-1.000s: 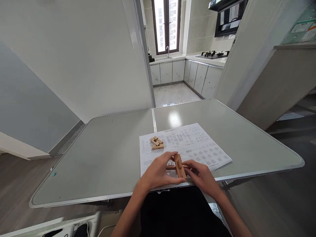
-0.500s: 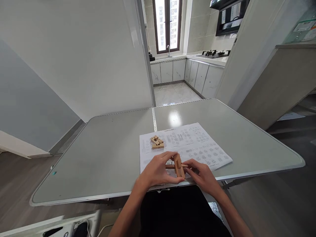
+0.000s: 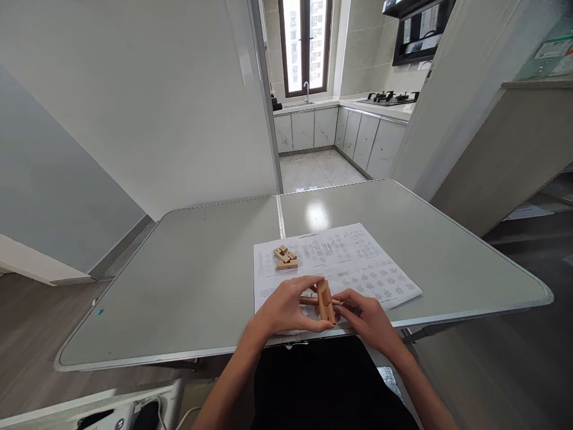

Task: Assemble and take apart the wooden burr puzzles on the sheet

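1. Partly joined, this one: a wooden crosspiece [image 3: 308, 300] ran through the wooden block cluster [image 3: 325, 301], over the near edge of the printed diagram sheet [image 3: 358, 257].
2. And left over? More wooden pieces [image 3: 285, 258] sat heaped on the sheet's far left, outside the cluster; whether any interlocked, I couldn't tell.
3. The left hand [image 3: 284, 307], curved wide, gripped the cluster between thumb and fingers, far end to near end.
4. Over right, the right hand [image 3: 364, 313], nearly closed, pinched the crosspiece's tip above the bench [image 3: 201, 280].

The blocks [image 3: 323, 303] are tan, the paper [image 3: 313, 269] white with grey diagrams [image 3: 369, 283].
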Demonstrator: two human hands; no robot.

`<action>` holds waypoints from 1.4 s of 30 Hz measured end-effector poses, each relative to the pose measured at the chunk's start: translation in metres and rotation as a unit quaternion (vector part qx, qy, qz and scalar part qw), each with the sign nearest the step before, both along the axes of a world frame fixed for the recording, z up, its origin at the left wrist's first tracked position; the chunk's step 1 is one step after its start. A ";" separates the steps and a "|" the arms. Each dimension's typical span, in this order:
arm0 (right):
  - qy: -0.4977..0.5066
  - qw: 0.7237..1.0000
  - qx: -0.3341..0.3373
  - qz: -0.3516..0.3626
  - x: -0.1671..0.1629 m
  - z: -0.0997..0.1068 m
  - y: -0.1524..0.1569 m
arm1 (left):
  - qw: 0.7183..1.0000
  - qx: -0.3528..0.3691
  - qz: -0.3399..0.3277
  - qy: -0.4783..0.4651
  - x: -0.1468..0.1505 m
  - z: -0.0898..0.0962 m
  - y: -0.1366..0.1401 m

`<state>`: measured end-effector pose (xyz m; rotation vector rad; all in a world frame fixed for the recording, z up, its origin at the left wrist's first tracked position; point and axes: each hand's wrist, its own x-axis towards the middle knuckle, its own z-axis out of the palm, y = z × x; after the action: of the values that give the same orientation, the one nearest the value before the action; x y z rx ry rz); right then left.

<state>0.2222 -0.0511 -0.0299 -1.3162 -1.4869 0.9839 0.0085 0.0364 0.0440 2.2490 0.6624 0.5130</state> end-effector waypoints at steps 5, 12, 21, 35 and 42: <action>0.010 1.000 -0.009 -0.006 -0.001 0.002 -0.001 | 1.000 -0.004 -0.004 -0.001 -0.001 -0.001 0.002; 0.017 1.000 -0.011 0.007 0.001 -0.003 0.000 | 1.000 0.000 -0.004 0.009 0.000 -0.010 0.001; 0.021 1.000 -0.004 0.009 0.000 0.000 -0.001 | 1.000 0.018 0.014 0.007 -0.004 -0.014 -0.001; -0.011 1.000 0.008 -0.025 -0.001 0.005 -0.001 | 0.999 0.002 0.039 0.002 -0.018 -0.024 0.003; -0.024 0.997 -0.010 -0.068 0.009 0.009 0.009 | 0.989 0.006 0.148 0.028 -0.050 -0.035 -0.006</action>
<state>0.2312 -0.0421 -0.0212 -1.4443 -1.4064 0.8875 -0.0416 0.0304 0.0085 2.1938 1.0328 0.5995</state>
